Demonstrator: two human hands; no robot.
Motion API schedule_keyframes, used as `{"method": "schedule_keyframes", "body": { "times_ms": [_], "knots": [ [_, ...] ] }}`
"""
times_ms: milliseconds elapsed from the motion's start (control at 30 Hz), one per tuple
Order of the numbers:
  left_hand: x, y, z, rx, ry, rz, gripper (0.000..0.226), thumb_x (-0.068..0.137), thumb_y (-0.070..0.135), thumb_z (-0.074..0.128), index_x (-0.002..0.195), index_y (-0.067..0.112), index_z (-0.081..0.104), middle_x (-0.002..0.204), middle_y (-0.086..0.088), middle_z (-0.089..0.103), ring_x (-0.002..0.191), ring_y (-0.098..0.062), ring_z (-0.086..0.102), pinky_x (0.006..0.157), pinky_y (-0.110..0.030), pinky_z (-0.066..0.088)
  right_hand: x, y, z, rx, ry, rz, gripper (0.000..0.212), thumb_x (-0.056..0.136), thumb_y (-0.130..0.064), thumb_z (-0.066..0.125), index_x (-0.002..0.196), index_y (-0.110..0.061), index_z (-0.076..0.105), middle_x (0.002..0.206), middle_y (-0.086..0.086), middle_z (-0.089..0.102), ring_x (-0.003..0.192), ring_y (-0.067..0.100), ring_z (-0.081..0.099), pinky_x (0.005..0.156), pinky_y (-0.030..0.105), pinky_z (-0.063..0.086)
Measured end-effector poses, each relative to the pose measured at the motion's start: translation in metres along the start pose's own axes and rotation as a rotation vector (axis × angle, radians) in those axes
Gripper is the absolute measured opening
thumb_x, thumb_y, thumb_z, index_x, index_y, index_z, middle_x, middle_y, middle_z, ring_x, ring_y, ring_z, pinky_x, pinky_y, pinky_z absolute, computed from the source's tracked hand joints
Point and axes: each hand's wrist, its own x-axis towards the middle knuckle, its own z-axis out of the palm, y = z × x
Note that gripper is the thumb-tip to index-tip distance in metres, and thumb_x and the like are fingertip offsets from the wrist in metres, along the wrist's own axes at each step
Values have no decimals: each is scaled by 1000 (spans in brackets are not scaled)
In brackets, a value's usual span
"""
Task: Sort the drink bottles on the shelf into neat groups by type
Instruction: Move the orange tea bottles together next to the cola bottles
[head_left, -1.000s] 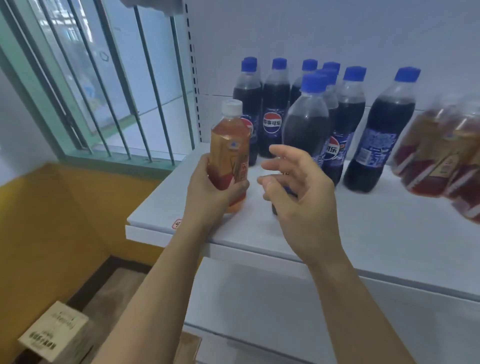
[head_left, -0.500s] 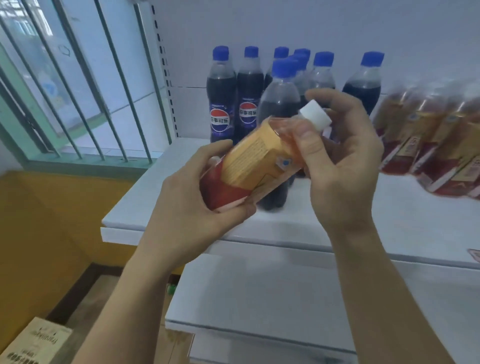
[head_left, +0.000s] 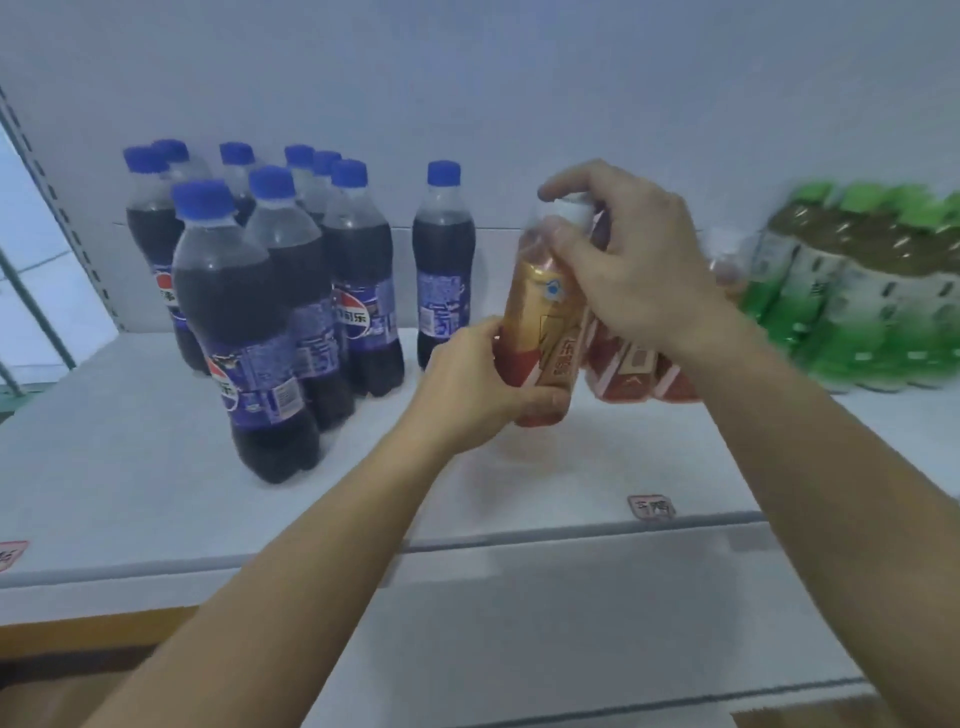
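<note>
Holding the full, orange-labelled plastic tea bottle (head_left: 545, 317): left hand (head_left: 467, 379) grips its base, right hand (head_left: 634, 260) pinches the cap; likely heavy, smooth, slippery.

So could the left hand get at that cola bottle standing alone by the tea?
Probably not yet: the left hand grips the tea bottle. Once freed, the lone cola bottle stands right behind it, unobstructed.

The tea bottle (head_left: 545, 312) I hold is clear glossy plastic with a shiny printed wrap. The cola bottles (head_left: 260, 322) are glossy plastic too, on a smooth matt white shelf (head_left: 156, 467).
</note>
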Motion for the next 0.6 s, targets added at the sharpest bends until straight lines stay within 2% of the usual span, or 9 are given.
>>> {"method": "schedule_keyframes", "body": {
  "times_ms": [33, 67, 133, 200, 267, 333, 500, 600],
  "knots": [
    [13, 0, 11, -4, 8, -14, 69, 64, 45, 92, 124, 30, 61, 97, 25, 64, 85, 7, 62, 67, -12, 51, 9, 10, -4, -65, -52, -22, 21, 96, -34, 62, 116, -28, 66, 88, -20, 56, 70, -9, 53, 68, 9, 40],
    [24, 0, 21, -1, 28, -26, 70, 64, 43, 93, 125, 28, 62, 96, 24, 63, 84, 7, 62, 64, -11, 48, 16, 21, -8, -117, -113, -40, 21, 96, -37, 61, 116, -29, 65, 90, -16, 59, 72, -4, 52, 71, 18, 42],
    [41, 0, 41, 11, 95, -43, 72, 64, 40, 94, 126, 24, 61, 100, 19, 64, 87, -1, 65, 67, -14, 50, 28, 40, -13, -206, -220, -69, 23, 97, -41, 59, 115, -29, 64, 92, -9, 61, 78, 10, 52, 77, 32, 45],
    [51, -2, 58, -2, 169, -75, 74, 63, 37, 96, 125, 23, 58, 103, 16, 64, 92, -8, 67, 73, -20, 55, 37, 56, -14, -295, -269, -113, 25, 97, -44, 58, 115, -28, 64, 82, -11, 52, 87, 13, 46, 77, 34, 39],
    [55, -5, 71, -26, 228, -114, 73, 62, 36, 96, 122, 26, 54, 103, 17, 64, 92, -6, 67, 69, -18, 53, 43, 65, -12, -343, -298, -159, 25, 97, -45, 57, 115, -29, 64, 75, -18, 40, 90, 14, 40, 77, 35, 33],
    [57, -9, 80, -62, 243, -142, 69, 64, 35, 95, 119, 29, 54, 104, 18, 67, 89, -1, 67, 65, -15, 51, 48, 74, -10, -362, -335, -187, 23, 97, -47, 56, 113, -31, 64, 75, -20, 36, 90, 15, 39, 78, 37, 31],
    [56, -14, 82, -68, 193, -166, 66, 69, 31, 94, 125, 26, 59, 97, 26, 63, 84, 6, 65, 56, -9, 50, 48, 86, -6, -329, -401, -218, 27, 96, -52, 57, 114, -33, 65, 82, -11, 50, 97, 19, 51, 83, 40, 39],
    [56, -14, 84, -9, 190, -161, 72, 71, 33, 92, 129, 31, 51, 99, 29, 57, 89, 8, 60, 65, -11, 48, 41, 90, -9, -309, -346, -228, 35, 94, -50, 59, 123, -30, 62, 100, -4, 62, 108, 21, 52, 89, 42, 42]
  ]
}}
